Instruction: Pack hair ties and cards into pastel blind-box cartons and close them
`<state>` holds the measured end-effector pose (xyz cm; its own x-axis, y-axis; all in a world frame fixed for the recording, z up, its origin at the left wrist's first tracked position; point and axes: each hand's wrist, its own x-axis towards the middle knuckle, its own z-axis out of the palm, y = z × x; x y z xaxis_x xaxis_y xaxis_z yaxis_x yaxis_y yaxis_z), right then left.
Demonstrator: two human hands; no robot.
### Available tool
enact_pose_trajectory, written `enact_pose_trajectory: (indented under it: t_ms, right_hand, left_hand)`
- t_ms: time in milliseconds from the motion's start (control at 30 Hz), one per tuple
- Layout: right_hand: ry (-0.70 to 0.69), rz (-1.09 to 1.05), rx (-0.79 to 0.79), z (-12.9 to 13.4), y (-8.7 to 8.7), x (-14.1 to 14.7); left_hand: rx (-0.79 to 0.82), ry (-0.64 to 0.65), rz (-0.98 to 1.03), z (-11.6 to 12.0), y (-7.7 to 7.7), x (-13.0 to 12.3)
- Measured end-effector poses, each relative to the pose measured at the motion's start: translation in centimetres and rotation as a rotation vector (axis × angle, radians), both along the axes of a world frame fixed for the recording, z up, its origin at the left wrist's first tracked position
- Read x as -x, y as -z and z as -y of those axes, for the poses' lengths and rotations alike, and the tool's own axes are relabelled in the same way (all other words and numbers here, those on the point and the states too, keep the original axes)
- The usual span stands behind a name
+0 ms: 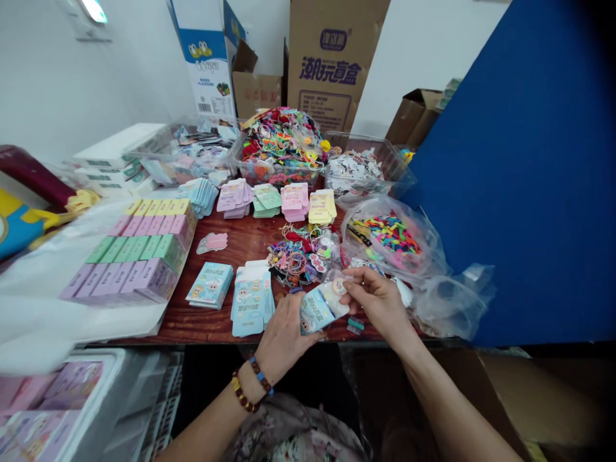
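My left hand (283, 330) is wrapped round a small light blue printed box (315, 311) near the table's front edge. The box lies tilted, its open end towards the right. At that end my right hand (380, 298) pinches a small clear packet with a round pale piece (339, 287) on it; whether it is partly inside the box I cannot tell. Just left of my left hand lies a stack of flat light blue cartons (251, 301), with folded blue boxes (210, 283) beyond it. A pile of mixed trinkets and cords (301, 253) sits behind the held box.
Rows of coloured boxes (139, 250) stand at the left. Stacks of flat pink cartons (294, 200) and other colours line the middle. Behind are clear bins, one heaped with trinkets (283, 141). A plastic bag of bright pieces (392, 234) lies right, before a blue panel (520, 192).
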<state>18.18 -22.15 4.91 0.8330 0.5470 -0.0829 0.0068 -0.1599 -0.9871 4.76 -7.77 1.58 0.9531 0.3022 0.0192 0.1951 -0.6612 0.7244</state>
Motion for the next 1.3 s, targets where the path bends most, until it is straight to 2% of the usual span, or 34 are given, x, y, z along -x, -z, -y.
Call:
enact_pose_trajectory:
  t_ms: [100,200,267,333,400,467,533,600,733,833,933,1000,1067,1167,1300]
  right_hand:
    - [-0.098,0.107,0.132,0.2,0.2,0.7]
    - [-0.227,0.386,0.361,0.2,-0.4,0.8]
    - [-0.349,0.555,0.455,0.0,-1.0,0.1]
    - [-0.506,0.584,0.415,-0.4,-1.6,-1.3]
    - [-0.636,0.471,0.315,-0.6,-2.1,-2.8]
    - [-0.599,0.307,0.244,-0.2,-2.2,-3.9]
    - [-0.401,0.215,0.241,1.0,-1.7,-4.3]
    - [-0.266,0.235,0.333,2.8,-0.5,-3.8]
    - [-0.301,0.428,0.669,6.2,3.3,-1.7]
    - [-0.267,0.421,0.661,7.0,5.0,-0.9]
    - [-0.158,0.217,0.495,6.0,4.1,-1.1]
    - [-0.083,0.114,0.32,4.5,2.4,-1.2]
    - [-0.091,0.126,0.224,2.7,0.6,-0.9]
    - [-0.196,0.326,0.342,0.3,-1.2,0.0]
    - [-0.392,0.47,0.468,-1.4,-1.7,0.8]
  left_hand:
    - [-0.012,-0.011,0.001,0.1,0.0,0.1]
    - [-0.066,0.021,0.025,0.1,0.3,-0.1]
    - [-0.106,0.049,0.059,0.0,0.6,-0.4]
    - [-0.124,0.066,0.104,-0.1,0.7,-0.8]
    - [-0.127,0.07,0.14,-0.2,0.8,-1.4]
    - [-0.133,0.056,0.153,-0.3,0.8,-1.7]
    - [-0.137,0.035,0.137,-0.6,0.9,-1.5]
    - [-0.124,0.009,0.11,-0.9,1.0,-1.0]
    - [-0.081,-0.041,0.084,-1.3,1.4,0.5]
    - [-0.068,-0.044,0.081,-1.1,1.5,0.8]
    - [-0.095,-0.028,0.066,-0.8,1.3,0.6]
    - [-0.137,-0.018,0.048,-0.6,1.1,0.5]
    - [-0.175,-0.017,0.042,-0.4,0.9,0.5]
    - [-0.181,-0.026,0.075,-0.3,0.8,0.7]
    - [-0.116,-0.051,0.102,-0.2,0.7,1.1]
